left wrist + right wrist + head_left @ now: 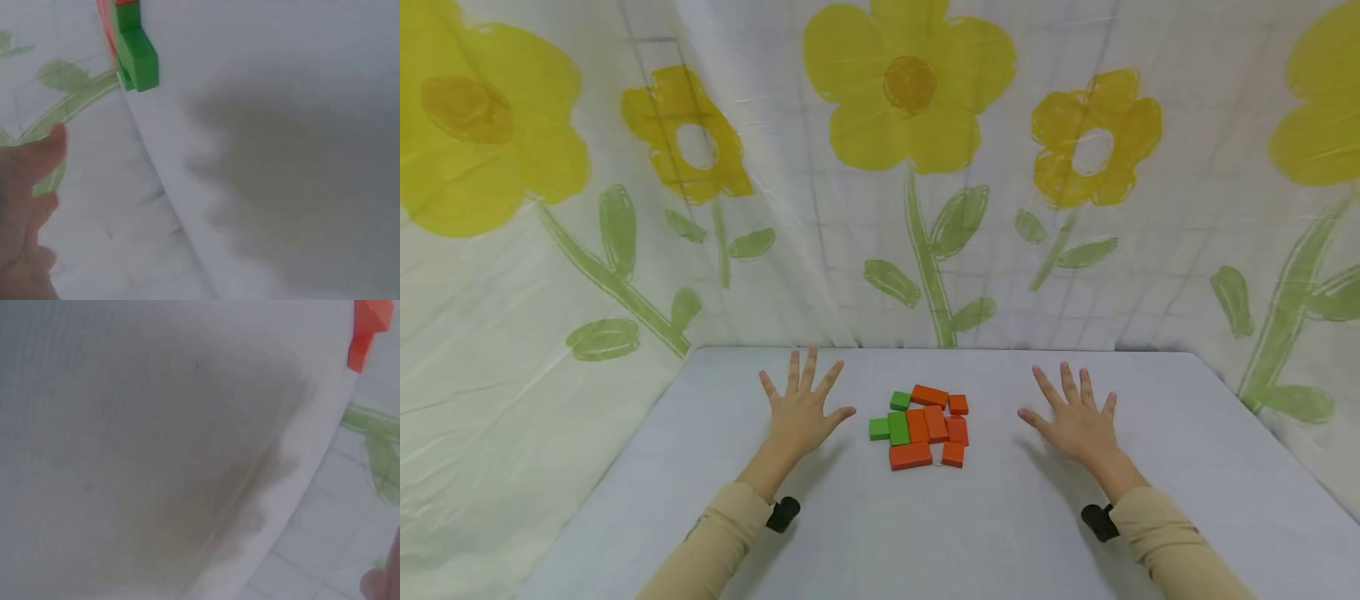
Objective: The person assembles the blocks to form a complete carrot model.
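Observation:
Several orange and green blocks lie close together in the middle of the white table, between the two hands. Among them are a green block (898,428), a smaller green block (878,429) at the left and a long orange block (911,456) at the front. To their left my left hand (799,414) is held over the table with fingers spread, holding nothing. My right hand (1077,423) is spread the same way on the other side, apart from the blocks. The left wrist view shows the green block (139,59) near; orange blocks (370,322) appear in the right wrist view.
A white table (1000,533) spans the area under both arms. Behind it hangs a white curtain (775,283) painted with yellow flowers and green leaves. Black wrist cameras (783,514) sit at both cuffs, and the hands cast shadows on the tabletop.

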